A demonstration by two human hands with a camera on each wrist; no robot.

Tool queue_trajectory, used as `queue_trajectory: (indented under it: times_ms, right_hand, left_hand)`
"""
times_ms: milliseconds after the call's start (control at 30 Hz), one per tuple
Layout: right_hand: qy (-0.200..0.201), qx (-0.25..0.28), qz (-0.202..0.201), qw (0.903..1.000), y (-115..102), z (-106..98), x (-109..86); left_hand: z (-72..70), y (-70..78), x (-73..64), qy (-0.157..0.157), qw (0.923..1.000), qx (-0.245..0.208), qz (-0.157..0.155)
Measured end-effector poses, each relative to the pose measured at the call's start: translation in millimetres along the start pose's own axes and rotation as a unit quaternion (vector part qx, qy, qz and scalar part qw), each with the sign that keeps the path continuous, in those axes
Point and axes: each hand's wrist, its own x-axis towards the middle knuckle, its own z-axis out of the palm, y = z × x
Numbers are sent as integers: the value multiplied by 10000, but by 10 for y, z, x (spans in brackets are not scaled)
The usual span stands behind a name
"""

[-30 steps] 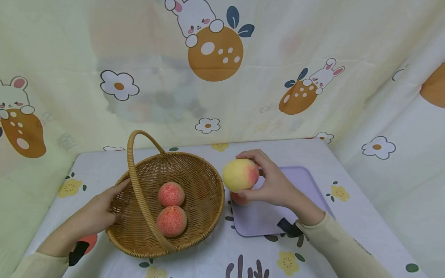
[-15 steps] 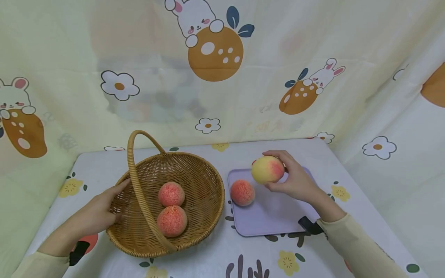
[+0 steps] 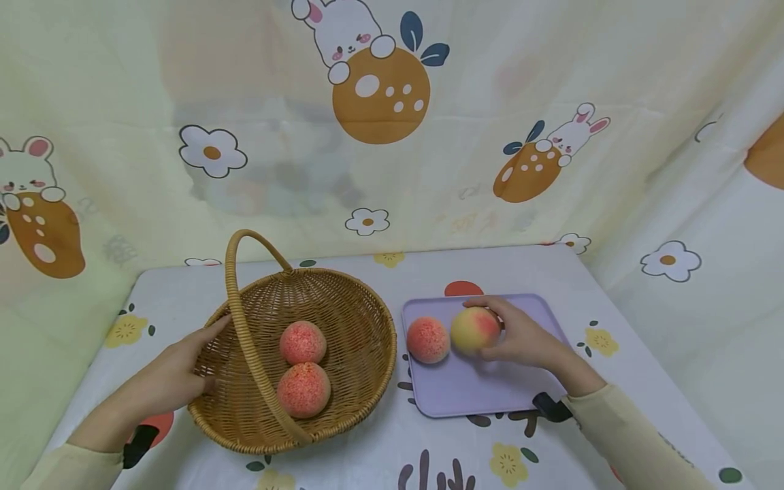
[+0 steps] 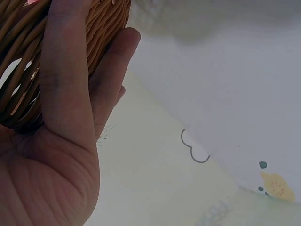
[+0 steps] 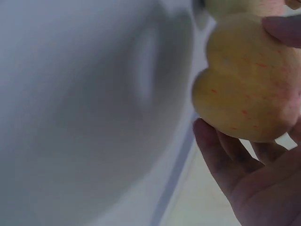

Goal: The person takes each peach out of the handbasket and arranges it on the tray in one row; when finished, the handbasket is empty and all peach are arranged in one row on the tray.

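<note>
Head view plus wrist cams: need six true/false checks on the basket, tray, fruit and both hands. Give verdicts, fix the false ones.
1. The left hand grips the side of the wicker basket. True.
2. Only one red fruit lies in the basket. False: there are two, an upper red fruit and a lower red fruit.
3. The right hand holds a yellow peach with a red blush. True.
4. The right hand is inside the basket. False: it is at the lilac tray.
5. In the head view, the tray is to the right of the basket. True.
6. The tray has no red fruit on it. False: a speckled red fruit lies there.
</note>
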Motion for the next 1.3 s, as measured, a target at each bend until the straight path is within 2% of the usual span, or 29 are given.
queue_trajectory:
  times_ms: [267,700,867,967,1067,1200,1300]
  right_hand:
    - [-428,-96,6,9990,82,62,3]
    - [-466,41,325,9984,80,36,-34]
    - [-427,-189,101,9989,22,17,-5]
    - [-259,-276,-101,9992,-137,-19,66]
    - [-13,-252,-271,9993,-403,-40,185]
    - [164,220,-784,9965,-803,23,359]
    - [131,669,-1207,9904,-1136,137,430]
  left_hand:
    - [11,-6,4,17,10000,30,-3]
    - [18,-20,5,54,9999,-7,104]
    - [13,-19,9,30,9999,-13,106]
    - [9,-22,12,29,9999,2,103]
    - [8,-26,9,27,10000,20,69]
    - [16,-27,2,35,10000,10,68]
    - [22,-22,1,56,9999,6,116]
